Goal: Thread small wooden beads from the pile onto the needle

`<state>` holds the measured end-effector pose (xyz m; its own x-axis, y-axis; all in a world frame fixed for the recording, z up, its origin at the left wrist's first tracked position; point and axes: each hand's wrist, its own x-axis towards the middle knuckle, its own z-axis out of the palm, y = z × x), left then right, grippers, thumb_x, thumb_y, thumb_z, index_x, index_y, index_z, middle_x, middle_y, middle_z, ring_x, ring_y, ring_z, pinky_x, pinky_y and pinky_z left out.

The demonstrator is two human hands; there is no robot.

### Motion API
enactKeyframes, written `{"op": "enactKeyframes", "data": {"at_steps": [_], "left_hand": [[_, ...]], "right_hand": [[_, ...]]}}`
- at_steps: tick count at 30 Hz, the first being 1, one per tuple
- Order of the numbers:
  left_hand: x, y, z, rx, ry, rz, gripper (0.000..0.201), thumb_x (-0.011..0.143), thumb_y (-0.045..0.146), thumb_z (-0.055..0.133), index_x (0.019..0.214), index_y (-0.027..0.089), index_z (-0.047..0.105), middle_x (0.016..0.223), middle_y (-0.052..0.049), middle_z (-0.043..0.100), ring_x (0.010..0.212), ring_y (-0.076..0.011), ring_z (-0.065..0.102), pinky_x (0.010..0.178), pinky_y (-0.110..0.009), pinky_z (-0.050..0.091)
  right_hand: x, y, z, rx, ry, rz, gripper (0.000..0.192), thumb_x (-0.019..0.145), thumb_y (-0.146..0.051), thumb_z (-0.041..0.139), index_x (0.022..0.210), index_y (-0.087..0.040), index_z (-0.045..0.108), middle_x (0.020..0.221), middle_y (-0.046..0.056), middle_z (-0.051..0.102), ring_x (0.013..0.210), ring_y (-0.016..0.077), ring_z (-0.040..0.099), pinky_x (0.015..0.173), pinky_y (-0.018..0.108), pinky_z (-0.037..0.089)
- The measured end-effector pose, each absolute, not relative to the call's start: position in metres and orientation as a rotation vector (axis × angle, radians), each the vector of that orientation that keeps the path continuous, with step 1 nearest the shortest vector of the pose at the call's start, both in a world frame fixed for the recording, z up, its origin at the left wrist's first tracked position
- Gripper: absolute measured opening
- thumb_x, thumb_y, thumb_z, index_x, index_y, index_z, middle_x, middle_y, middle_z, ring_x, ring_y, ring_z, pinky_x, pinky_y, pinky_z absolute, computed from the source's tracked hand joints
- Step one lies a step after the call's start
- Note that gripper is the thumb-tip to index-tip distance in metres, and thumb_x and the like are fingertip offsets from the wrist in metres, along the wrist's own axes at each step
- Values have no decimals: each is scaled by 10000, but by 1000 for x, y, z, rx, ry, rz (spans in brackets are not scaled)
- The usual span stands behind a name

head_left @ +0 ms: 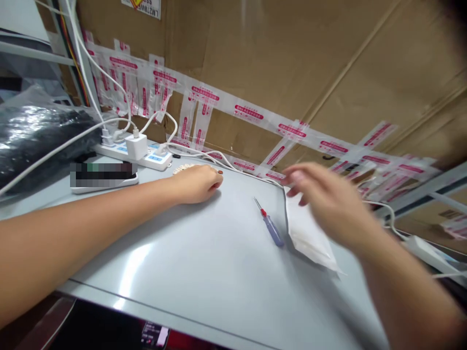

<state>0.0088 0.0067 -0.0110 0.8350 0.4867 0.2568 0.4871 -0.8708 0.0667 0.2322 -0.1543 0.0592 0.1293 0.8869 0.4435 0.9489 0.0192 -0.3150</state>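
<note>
My left hand rests closed on the grey table. A tiny dark reddish thing shows at its fingertips, too small to name. Just behind that hand lies a white beaded or coiled object, partly hidden. My right hand, blurred by motion, hovers over a white paper packet; its fingers are curved and apart, with nothing visible in them. Between the hands, nearer the right, lies a screwdriver with a purple-blue handle, a red collar and a metal shaft.
A power strip with white plugs and cables stands at the back left. Near it are a white-edged device, partly pixelated, and a black plastic-wrapped bundle. Taped cardboard walls the back. A phone shows below the front edge.
</note>
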Motion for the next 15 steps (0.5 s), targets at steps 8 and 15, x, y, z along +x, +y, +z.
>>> {"op": "enactKeyframes", "data": {"at_steps": [8,15], "left_hand": [[14,-6,-10,-3047,-781,-380,198,865,170,448,897,187,642,922,-65,657,791,-191,600,646,-299,373],[16,-9,-10,-3065,-760,-306,223,839,139,445,836,185,663,875,-62,652,785,-190,617,678,-294,413]], "right_hand": [[218,-136,-17,-2388,-2046,-179,237,997,-314,387,1022,-191,587,1008,92,677,884,264,650,664,343,388],[214,-136,-18,-2322,-2022,-175,212,1013,-252,350,962,-184,544,959,94,654,790,224,613,606,322,320]]}}
